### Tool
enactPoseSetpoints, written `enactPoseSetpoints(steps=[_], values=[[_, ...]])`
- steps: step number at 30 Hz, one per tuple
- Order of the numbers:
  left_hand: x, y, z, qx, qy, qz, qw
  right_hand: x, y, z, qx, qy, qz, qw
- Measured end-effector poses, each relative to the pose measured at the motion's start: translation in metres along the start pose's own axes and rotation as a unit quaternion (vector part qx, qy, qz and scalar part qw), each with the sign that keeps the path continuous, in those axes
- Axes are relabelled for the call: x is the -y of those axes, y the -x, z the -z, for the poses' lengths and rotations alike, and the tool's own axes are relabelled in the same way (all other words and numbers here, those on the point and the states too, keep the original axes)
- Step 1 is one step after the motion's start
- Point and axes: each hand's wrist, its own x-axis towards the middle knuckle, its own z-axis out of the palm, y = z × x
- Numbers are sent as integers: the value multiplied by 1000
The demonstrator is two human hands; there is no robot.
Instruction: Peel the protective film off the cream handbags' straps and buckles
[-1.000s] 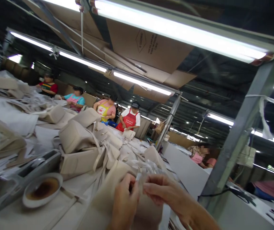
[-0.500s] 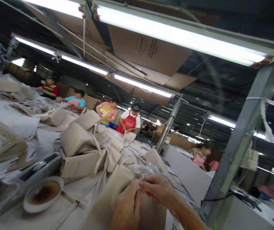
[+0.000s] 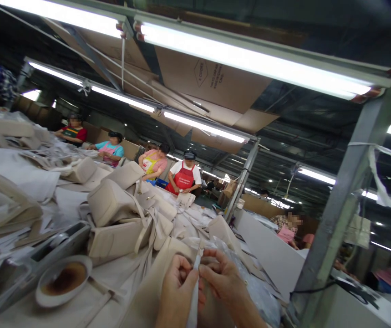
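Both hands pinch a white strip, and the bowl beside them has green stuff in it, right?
No, the head view shows brown stuff in the bowl, not green. The left hand and right hand do pinch the white strip.

Left hand and right hand side by side, fingers pinched, thumbs almost touching.

Matt beige cloth bags — glossy bowl, thin clear plastic
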Motion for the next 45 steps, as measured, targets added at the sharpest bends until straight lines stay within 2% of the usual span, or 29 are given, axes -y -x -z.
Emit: enactPoseSetpoints(steps=[3, 6, 11, 14, 21, 26, 30, 34, 39, 45], values=[[3, -1, -1, -10, 9, -20, 1000, -4, 1, -1, 57, -47, -6, 997], [4, -3, 0, 7, 28, -23, 999, -9, 0, -2, 110, -146, -17, 983], [14, -12, 4, 36, 50, 20, 998, -8, 1, -2, 132, -222, -97, 961], [19, -16, 7, 57, 64, 30, 996, -5, 4, -2, 143, -232, -82, 959], [-1, -6, 16, 107, 130, 104, 980, -24, -1, 2, 138, -253, -37, 957], [-13, -1, 15, 120, 158, 152, 968, -37, -5, -1, 92, -274, -49, 956], [-17, 6, 7, 94, 168, 186, 964, -33, 2, -2, 65, -294, -68, 951], [-17, 20, 1, 64, 160, 148, 974, -26, 12, 3, 65, -276, -68, 956], [1, 42, 11, 137, 119, 129, 975, -19, 17, 6, 68, -262, -54, 961], [40, 55, 40, 191, 13, 160, 968, -14, 16, 8, 72, -256, -42, 963]])
